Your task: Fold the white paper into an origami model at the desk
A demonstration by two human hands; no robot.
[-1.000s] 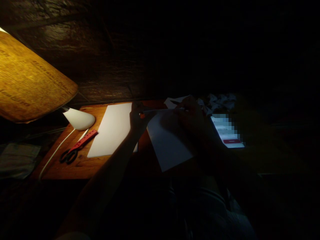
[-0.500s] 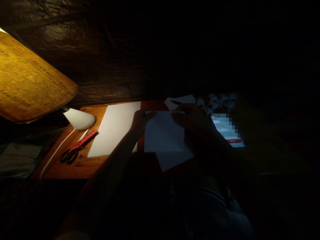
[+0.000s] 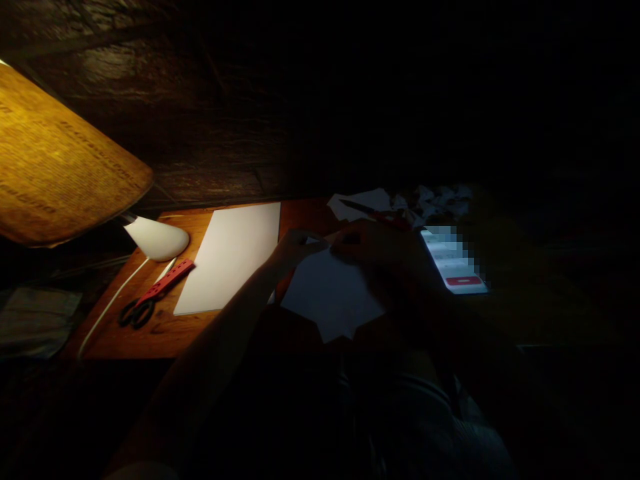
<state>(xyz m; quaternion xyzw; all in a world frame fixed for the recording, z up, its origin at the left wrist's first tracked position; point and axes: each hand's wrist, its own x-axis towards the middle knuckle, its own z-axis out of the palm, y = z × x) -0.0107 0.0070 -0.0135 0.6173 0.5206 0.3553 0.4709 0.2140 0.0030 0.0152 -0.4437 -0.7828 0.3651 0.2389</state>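
Both hands meet at the far edge of a white sheet of paper [image 3: 333, 290], low over the table. My left hand [image 3: 295, 245] is closed, pinching the paper's far left corner. Close beside it, my right hand [image 3: 355, 243] is dim, its fingers curled onto the same edge near the middle. The sheet looks turned at an angle, and points of paper stick out at its near side; whether that is one sheet or two overlapping I cannot tell. To the left lies a stack of white paper [image 3: 233, 257], partly behind my left forearm.
Scissors in a red sheath with black handles [image 3: 155, 293] lie at the left by the white lamp base [image 3: 159, 240] and its cord. A lit phone [image 3: 453, 263] is at the right. Behind my hands are a cut paper piece [image 3: 370, 199], a dark blade and crumpled scraps [image 3: 440, 202].
My hands have come closer together along the far edge. The paper has turned from square-on to slanted, with its corners now pointing sideways and toward me.
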